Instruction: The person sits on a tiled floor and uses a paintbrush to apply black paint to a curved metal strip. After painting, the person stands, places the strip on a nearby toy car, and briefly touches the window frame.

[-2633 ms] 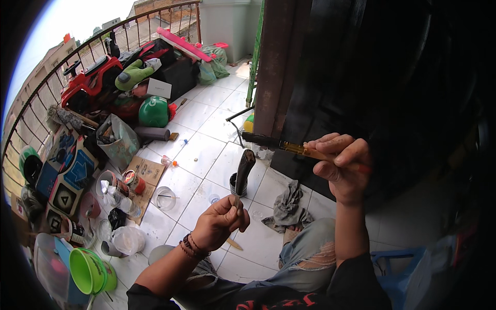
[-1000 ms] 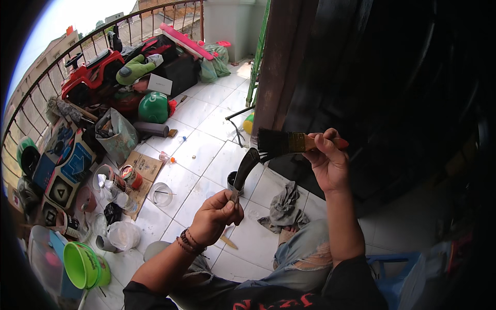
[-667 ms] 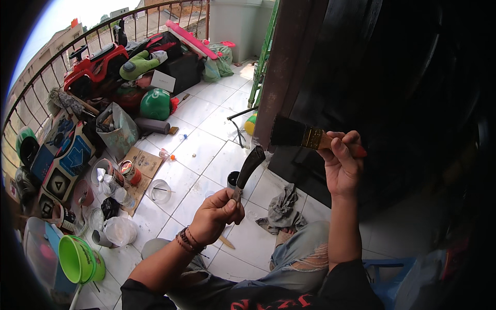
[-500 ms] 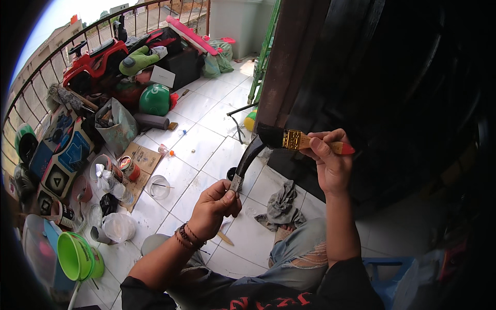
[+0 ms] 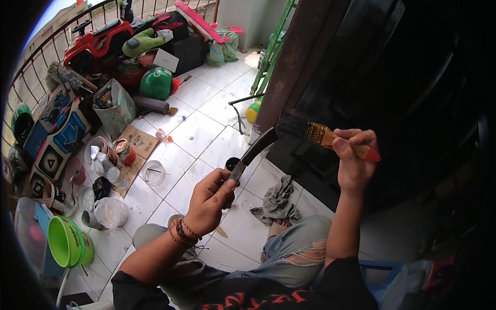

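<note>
My left hand point(image 5: 211, 195) is closed on the grey lower end of a curved, narrow dark strip point(image 5: 260, 145), held up at a slant over the floor. Most of the strip is black; what it is made of is unclear. My right hand point(image 5: 355, 160) grips the wooden handle of a flat paintbrush point(image 5: 333, 138) with a red tip and gold-coloured ferrule. Its black bristles point left, near the strip's upper end but apart from it. Partly hidden behind the strip, a small container point(image 5: 232, 163) with a dark inside stands on the tiles.
A crumpled grey cloth point(image 5: 280, 199) lies by my foot. To the left are a cardboard sheet point(image 5: 142, 142), a red tin point(image 5: 124, 150), a clear tub point(image 5: 154, 173) and a green bucket point(image 5: 67, 243). A green helmet point(image 5: 156, 83) sits farther back; a dark door point(image 5: 330, 103) stands at right.
The paintbrush has moved right, off the strip's upper end, with my right hand. The strip has tilted further to the right, and the view has shifted slightly.
</note>
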`<action>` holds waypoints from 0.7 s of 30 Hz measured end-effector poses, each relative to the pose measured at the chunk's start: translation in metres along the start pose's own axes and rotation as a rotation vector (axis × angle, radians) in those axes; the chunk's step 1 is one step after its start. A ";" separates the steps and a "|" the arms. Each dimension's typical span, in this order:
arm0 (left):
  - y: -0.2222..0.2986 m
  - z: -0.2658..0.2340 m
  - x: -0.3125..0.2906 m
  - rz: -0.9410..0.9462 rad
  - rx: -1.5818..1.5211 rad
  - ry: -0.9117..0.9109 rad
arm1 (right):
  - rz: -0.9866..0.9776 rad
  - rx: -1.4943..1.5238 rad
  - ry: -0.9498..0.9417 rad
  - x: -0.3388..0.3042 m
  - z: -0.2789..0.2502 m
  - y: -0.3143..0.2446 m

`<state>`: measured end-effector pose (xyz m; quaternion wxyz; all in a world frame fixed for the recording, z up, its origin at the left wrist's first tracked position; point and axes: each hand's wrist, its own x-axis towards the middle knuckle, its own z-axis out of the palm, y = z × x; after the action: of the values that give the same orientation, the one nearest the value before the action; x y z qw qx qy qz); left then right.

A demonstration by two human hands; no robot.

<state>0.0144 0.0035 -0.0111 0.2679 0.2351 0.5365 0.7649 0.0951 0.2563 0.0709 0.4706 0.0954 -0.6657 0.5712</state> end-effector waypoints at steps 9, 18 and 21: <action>-0.004 0.000 0.000 -0.052 0.028 -0.007 | 0.135 0.075 0.062 -0.002 -0.012 0.011; -0.010 0.007 0.003 -0.194 -0.184 -0.068 | 0.483 0.429 0.181 0.006 -0.040 0.044; -0.019 0.006 -0.005 -0.247 -0.207 -0.092 | 0.584 0.664 0.135 0.002 -0.023 0.017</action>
<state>0.0247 0.0097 -0.0271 0.4069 0.1736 0.4670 0.7657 0.0946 0.2824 0.0592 0.2759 0.0121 -0.4131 0.8678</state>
